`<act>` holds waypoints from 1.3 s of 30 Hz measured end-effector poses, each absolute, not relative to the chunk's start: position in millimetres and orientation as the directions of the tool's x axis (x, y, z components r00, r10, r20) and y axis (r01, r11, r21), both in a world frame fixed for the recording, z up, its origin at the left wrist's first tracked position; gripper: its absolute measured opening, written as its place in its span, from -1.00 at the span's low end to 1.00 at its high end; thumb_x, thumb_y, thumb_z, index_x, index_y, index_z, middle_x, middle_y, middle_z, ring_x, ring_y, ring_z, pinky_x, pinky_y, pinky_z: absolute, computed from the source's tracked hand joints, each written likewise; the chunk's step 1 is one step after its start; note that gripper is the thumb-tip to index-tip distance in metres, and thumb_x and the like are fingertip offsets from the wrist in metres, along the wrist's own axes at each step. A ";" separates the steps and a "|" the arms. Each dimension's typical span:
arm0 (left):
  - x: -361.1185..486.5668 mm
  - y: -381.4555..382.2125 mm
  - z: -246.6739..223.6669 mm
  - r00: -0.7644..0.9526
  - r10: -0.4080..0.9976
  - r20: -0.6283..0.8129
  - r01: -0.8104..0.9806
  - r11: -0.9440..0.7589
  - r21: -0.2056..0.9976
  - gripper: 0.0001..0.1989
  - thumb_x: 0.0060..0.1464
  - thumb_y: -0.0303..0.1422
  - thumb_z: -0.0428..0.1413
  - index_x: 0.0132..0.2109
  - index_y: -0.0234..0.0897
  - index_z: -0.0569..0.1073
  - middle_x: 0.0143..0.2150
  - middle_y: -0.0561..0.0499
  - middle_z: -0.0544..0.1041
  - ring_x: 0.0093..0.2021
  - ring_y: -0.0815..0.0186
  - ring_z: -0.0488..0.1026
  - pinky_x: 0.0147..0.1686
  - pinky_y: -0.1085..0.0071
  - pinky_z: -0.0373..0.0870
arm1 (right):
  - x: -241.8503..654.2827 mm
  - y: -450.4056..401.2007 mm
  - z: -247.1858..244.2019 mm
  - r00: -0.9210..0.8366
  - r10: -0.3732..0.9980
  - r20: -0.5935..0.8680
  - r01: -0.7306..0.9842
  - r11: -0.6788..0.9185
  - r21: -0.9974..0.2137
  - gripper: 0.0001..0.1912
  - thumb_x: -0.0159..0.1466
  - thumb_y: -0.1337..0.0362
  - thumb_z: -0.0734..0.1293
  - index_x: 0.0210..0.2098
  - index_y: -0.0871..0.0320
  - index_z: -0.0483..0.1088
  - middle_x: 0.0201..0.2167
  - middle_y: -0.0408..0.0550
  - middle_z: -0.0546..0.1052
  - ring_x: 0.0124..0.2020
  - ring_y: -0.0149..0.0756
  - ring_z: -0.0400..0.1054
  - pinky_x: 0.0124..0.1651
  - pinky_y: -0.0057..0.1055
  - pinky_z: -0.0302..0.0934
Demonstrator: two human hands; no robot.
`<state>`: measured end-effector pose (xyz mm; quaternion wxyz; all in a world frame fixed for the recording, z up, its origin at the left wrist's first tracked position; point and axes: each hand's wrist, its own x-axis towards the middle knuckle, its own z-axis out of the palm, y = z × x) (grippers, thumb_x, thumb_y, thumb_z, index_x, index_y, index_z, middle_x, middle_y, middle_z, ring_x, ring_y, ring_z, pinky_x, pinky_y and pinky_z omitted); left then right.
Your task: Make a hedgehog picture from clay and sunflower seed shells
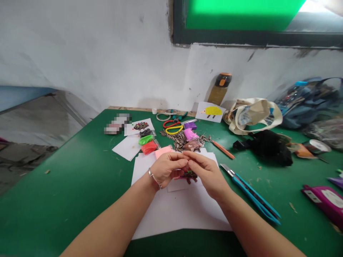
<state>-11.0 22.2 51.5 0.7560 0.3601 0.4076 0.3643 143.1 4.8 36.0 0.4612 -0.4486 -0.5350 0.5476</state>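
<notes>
My left hand [169,168], with a silver bracelet on its wrist, meets my right hand [210,173] over the white sheets. Both are closed, thumbs and forefingers pinched together at the tips. What lies between the fingertips is too small and covered to make out. Right below them, partly hidden, is a small figure [190,174] of dark striped seeds with bits of red and green, on a small white card [177,185]. Beyond the fingers lie a brown clay packet [193,144], a pale pink clay packet [164,151] and a pile of striped sunflower seeds [178,142].
Left are red [149,146] and green clay packets [146,139] and a seed-covered card [141,126]. Scissors [174,129] lie behind. An orange-handled knife [222,149] and teal utility knife [252,194] lie right. A bottle [219,89], drawing [213,111] and cloth bag [254,116] stand behind.
</notes>
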 end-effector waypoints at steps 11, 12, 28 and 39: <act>-6.1 20.7 46.7 0.396 0.882 -0.255 -0.111 0.322 0.940 -0.55 -0.14 -0.02 0.25 -0.51 -0.39 0.44 -0.57 0.02 0.37 -0.59 0.45 0.26 -0.61 0.50 0.11 | 140.9 3.0 38.5 -0.158 0.987 -0.025 0.036 -0.019 -0.999 -0.69 0.22 0.13 0.29 -0.10 0.11 0.45 -0.35 -0.07 0.54 -0.37 -0.26 0.45 -0.46 -0.40 0.35; -5.0 20.1 46.7 0.407 0.879 -0.248 -0.110 0.317 0.942 -0.54 -0.13 0.00 0.24 -0.50 -0.39 0.45 -0.56 0.01 0.38 -0.58 0.43 0.28 -0.61 0.50 0.12 | 140.1 3.1 38.4 -0.160 0.986 -0.037 0.022 -0.034 -0.999 -0.69 0.22 0.12 0.28 -0.11 0.12 0.45 -0.41 -0.09 0.52 -0.42 -0.28 0.43 -0.50 -0.41 0.33; -16.1 31.1 48.0 0.193 0.961 -0.196 0.028 0.195 0.980 -0.70 -0.02 -0.18 0.16 -0.48 -0.36 0.46 -0.60 0.11 0.35 -0.60 0.50 0.24 -0.59 0.55 0.18 | 156.0 10.9 40.8 -0.006 0.997 0.077 0.097 0.077 -0.992 -0.78 0.23 0.18 0.29 -0.21 0.14 0.49 -0.40 -0.11 0.50 -0.42 -0.39 0.37 -0.34 -0.42 0.27; -16.4 32.6 46.5 0.226 0.967 -0.115 0.282 0.048 0.958 -0.78 0.06 -0.31 0.06 -0.43 -0.36 0.48 -0.54 0.06 0.45 -0.56 0.45 0.32 -0.51 0.51 0.30 | 158.6 13.6 36.0 0.006 0.995 0.097 0.164 0.095 -0.982 -0.82 0.22 0.24 0.28 -0.25 0.12 0.49 -0.38 -0.14 0.50 -0.42 -0.39 0.36 -0.32 -0.42 0.26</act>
